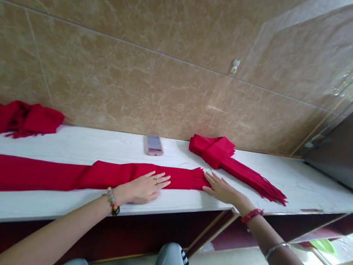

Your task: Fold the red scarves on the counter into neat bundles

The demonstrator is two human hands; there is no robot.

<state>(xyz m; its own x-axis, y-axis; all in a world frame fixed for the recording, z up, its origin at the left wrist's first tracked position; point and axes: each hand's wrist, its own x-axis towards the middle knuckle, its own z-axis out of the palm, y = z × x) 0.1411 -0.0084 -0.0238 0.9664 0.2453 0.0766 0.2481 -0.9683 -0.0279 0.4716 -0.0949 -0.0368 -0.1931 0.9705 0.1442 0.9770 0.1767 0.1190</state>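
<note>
A long red scarf (80,176) lies stretched along the white counter, running out of view at the left, with its fringed end toward the right. My left hand (143,186) rests flat on the scarf near that end, fingers spread. At the fringe, my right hand (221,189) lies with outstretched fingers touching the scarf's tip. Just beyond my right hand is a second red scarf (215,150), folded over itself like a knot, its fringed tail (255,183) pointing right. Neither hand grips anything.
A phone (154,145) lies near the wall behind the scarf. More bunched red fabric (32,120) with fringe sits at the back left. The white counter (101,145) meets a brown tiled wall (137,86). A dark grey box-like object (350,145) stands at the right end.
</note>
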